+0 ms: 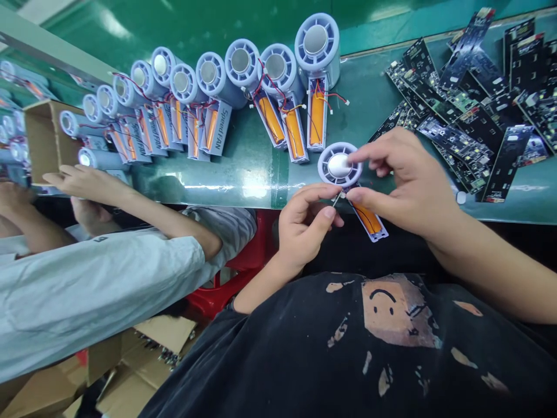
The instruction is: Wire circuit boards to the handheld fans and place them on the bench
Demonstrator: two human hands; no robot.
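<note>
1. Left hand (307,223) pinches a small wire connector (336,199) at its 2 o'clock.
2. Right hand (404,180), fingers narrowly closed, holds the round fan head (339,165) at its 9 o'clock; the battery tray (369,219) runs toward 5 o'clock.

Below the left hand (304,229) and right hand (404,180) shows a black short-sleeved T-shirt (304,360), its cracked print a tan square patch (394,310) bearing a drawn face (383,302).

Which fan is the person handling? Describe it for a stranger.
On the green workbench, a row of SpeedFAN handheld fans lies beside a heap of black circuit boards. The target fan sits apart at the near edge. Only it is lifted, in the right hand, its wire pinched by the left hand.
</note>
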